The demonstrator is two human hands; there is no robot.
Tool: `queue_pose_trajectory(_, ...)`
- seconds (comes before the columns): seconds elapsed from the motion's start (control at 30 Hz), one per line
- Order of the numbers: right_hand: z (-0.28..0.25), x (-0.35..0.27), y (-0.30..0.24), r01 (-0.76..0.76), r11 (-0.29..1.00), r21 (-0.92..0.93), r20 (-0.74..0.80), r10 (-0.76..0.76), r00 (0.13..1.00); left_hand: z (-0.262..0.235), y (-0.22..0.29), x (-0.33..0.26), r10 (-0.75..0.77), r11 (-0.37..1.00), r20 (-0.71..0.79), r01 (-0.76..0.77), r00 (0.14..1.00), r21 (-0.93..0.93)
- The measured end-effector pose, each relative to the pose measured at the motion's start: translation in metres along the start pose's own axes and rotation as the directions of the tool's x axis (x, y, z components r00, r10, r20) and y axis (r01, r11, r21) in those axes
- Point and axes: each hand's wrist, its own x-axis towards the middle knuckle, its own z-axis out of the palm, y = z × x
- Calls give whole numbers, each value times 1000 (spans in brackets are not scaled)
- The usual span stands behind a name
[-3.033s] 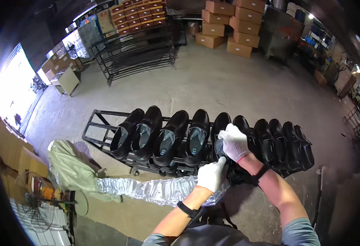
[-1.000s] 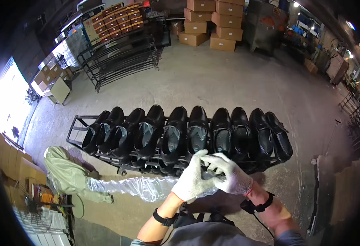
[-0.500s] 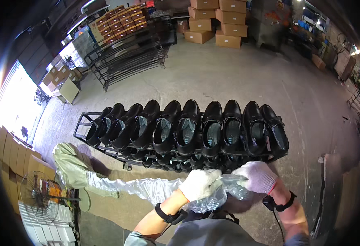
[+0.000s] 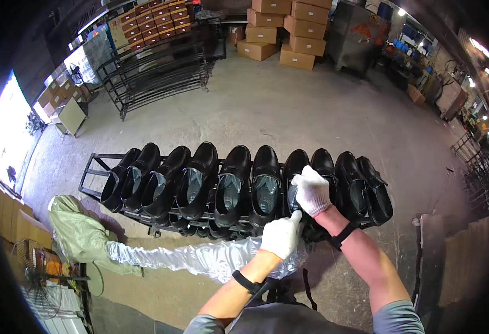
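A row of black loafers (image 4: 236, 167) stands toes away from me on the top of a black metal rack (image 4: 97, 172). My right hand (image 4: 312, 192), in a white knitted glove, is closed over the opening of one loafer (image 4: 297, 161) right of the middle; what its fingers hold is hidden. At that shoe's heel, my left hand (image 4: 280, 236), gloved too, is closed with a fingertip against the back edge. Crinkled clear plastic film (image 4: 194, 259) stretches from a green covered bundle (image 4: 77, 228) to beneath my left wrist.
More shoes (image 4: 216, 231) sit on a lower tier. At lower left are a wire fan (image 4: 30, 261) and cartons (image 4: 16, 209). Empty black racks (image 4: 155, 78) and stacked brown boxes (image 4: 305, 28) stand farther back. Flat boards (image 4: 461, 250) are at the right.
Both hands have left the plastic film in front of me and moved forward to a shoe on the rack, the right hand reaching farther. The film now lies lower, and the view has shifted slightly.
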Motion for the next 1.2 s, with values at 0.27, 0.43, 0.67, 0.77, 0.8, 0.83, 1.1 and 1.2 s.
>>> queue_pose_trajectory(0.27,-27,20,9,108,984,-144,286,-63,956,2,-6,-1,24,999,39,-23,999,-28)
queue_pose_trajectory(0.43,-68,3,-8,40,999,-7,175,-39,984,-20,0,-19,7,995,-47,-12,999,-101)
queue_pose_trajectory(0.67,-166,-122,-15,-316,689,652,428,9,904,-52,99,-30,-58,795,121,119,991,-594)
queue_pose_trajectory(0.77,-211,-135,28,-303,802,515,255,195,947,-29,83,-42,13,951,329,90,944,-295)
queue_pose_trajectory(0.8,-224,-140,40,-441,726,528,344,292,892,-21,84,-46,-116,952,438,225,891,-206)
queue_pose_trajectory(0.83,-232,-146,55,-269,862,430,395,88,914,-13,102,-54,49,983,236,-6,970,-182)
queue_pose_trajectory(1.1,-245,-182,163,-673,476,566,417,539,732,-39,89,-25,-267,844,-131,166,955,-510)
queue_pose_trajectory(1.2,-226,-128,130,-401,343,850,231,441,867,-27,94,-11,-38,994,-22,35,999,-108)
